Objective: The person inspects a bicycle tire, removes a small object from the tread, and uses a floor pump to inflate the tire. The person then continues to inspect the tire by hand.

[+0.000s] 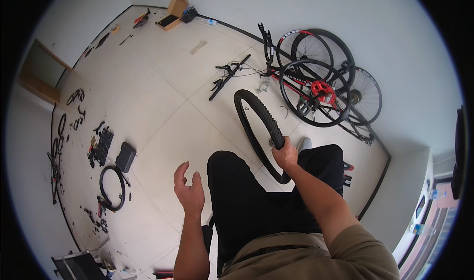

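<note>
My right hand (285, 154) is closed around the near side of a black bicycle tire (257, 108) with a knobby tread. The tire stands tilted in front of my knees, and its lower part hangs between my legs. No rim or spokes show inside it. My left hand (189, 188) is raised beside my left knee, thumb and fingers apart, holding nothing. Ahead to the right, a black and red bicycle frame (296, 87) leans by the wall with several wheels and tires around it. A handlebar (230, 76) lies on the floor, joined to the frame by cables.
At the left on the floor are an opened tool case (102, 145), a dark closed case (126, 156) and another tire (101, 187). More bicycle parts (55, 167) lie along the left wall. A cardboard box (173, 14) sits in the far corner. Bottles (417, 229) stand by the window at right.
</note>
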`<control>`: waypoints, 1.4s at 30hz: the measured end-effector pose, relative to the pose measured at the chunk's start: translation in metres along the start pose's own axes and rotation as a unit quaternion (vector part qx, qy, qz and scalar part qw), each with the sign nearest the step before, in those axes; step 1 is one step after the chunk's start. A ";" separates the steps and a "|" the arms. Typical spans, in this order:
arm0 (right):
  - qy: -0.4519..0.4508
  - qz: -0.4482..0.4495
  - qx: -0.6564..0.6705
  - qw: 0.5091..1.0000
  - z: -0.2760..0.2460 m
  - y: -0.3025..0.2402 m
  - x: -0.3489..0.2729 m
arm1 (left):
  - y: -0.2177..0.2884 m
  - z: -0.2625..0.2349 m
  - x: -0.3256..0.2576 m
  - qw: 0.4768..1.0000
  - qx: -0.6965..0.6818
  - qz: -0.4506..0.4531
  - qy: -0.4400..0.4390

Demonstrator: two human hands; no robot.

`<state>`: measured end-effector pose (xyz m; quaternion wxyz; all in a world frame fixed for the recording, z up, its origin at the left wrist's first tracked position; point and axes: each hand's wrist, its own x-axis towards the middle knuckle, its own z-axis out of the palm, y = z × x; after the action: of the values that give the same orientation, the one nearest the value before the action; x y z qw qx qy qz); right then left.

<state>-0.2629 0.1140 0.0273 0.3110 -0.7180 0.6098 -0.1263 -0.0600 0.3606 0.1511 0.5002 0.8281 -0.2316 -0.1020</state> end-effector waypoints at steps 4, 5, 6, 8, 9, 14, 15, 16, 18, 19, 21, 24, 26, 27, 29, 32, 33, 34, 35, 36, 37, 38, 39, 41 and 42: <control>0.001 -0.013 0.036 0.999 -0.003 0.004 -0.006 | 0.004 -0.007 0.002 1.000 -0.002 0.012 0.026; -0.004 -0.018 0.043 0.999 -0.002 0.004 -0.008 | 0.003 -0.009 0.002 0.999 -0.003 0.017 0.037; -0.009 -0.015 0.047 0.999 -0.004 0.008 -0.009 | 0.004 -0.006 0.003 0.999 -0.015 0.031 0.040; -0.022 -0.014 0.053 0.998 -0.007 0.010 -0.010 | 0.011 0.003 0.002 0.997 -0.041 0.053 0.049; -0.021 -0.011 0.067 0.997 -0.010 0.009 -0.012 | 0.017 0.012 0.002 0.995 -0.056 0.072 0.035; -0.041 -0.019 0.077 0.996 -0.013 0.009 -0.013 | 0.050 0.095 0.001 0.923 -0.272 -0.115 -0.248; -0.043 -0.019 0.081 0.996 -0.012 0.010 -0.015 | 0.049 0.116 0.002 0.909 -0.271 -0.139 -0.284; -0.048 -0.027 0.093 0.994 -0.010 0.011 -0.017 | 0.040 0.138 0.004 0.893 -0.270 -0.166 -0.319; -0.057 -0.045 0.116 0.991 -0.006 0.013 -0.021 | 0.023 0.176 0.008 0.879 -0.246 -0.216 -0.347; -0.068 -0.044 0.121 0.989 -0.003 0.013 -0.022 | 0.015 0.189 0.010 0.871 -0.233 -0.241 -0.358; -0.070 -0.049 0.125 0.988 0.000 0.013 -0.024 | 0.006 0.206 0.010 0.844 -0.250 -0.255 -0.401; -0.080 -0.050 0.134 0.987 -0.003 0.009 -0.024 | -0.006 0.215 0.008 0.811 -0.284 -0.280 -0.427; -0.089 -0.058 0.145 0.984 -0.005 0.007 -0.025 | -0.011 0.214 0.007 0.800 -0.303 -0.307 -0.416; -0.097 -0.051 0.152 0.982 -0.007 0.004 -0.026 | -0.013 0.213 0.007 0.798 -0.316 -0.290 -0.424; -0.113 -0.041 0.165 0.979 -0.011 -0.004 -0.026 | -0.016 0.213 0.010 0.792 -0.343 -0.252 -0.437; -0.143 -0.023 0.176 0.974 -0.010 -0.005 -0.026 | -0.021 0.213 0.011 0.800 -0.339 -0.260 -0.421; -0.145 -0.026 0.183 0.972 -0.008 -0.004 -0.027 | -0.022 0.212 0.011 0.802 -0.341 -0.265 -0.413; -0.137 -0.031 0.185 0.973 -0.005 -0.003 -0.027 | -0.023 0.213 0.011 0.805 -0.345 -0.262 -0.405; -0.127 -0.035 0.186 0.974 -0.001 -0.002 -0.027 | -0.024 0.214 0.012 0.808 -0.349 -0.259 -0.398; -0.117 -0.040 0.188 0.974 0.003 -0.001 -0.027 | -0.025 0.216 0.011 0.811 -0.353 -0.256 -0.391; -0.107 -0.046 0.184 0.976 0.006 0.002 -0.027 | -0.026 0.218 0.010 0.814 -0.355 -0.259 -0.380; -0.097 -0.053 0.180 0.977 0.007 0.002 -0.027 | -0.025 0.219 0.009 0.817 -0.357 -0.263 -0.368; -0.088 -0.059 0.176 0.979 0.008 0.003 -0.027 | -0.024 0.220 0.007 0.820 -0.358 -0.267 -0.357; -0.085 -0.062 0.169 0.980 0.008 0.002 -0.029 | -0.023 0.222 0.007 0.832 -0.350 -0.260 -0.343; -0.084 -0.064 0.165 0.981 0.006 0.000 -0.030 | -0.022 0.222 0.007 0.838 -0.345 -0.256 -0.335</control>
<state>-0.2658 0.1447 0.0286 0.4669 -0.7020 0.5052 -0.1843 -0.1367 0.1929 0.0260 0.6015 0.5465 -0.1143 -0.5713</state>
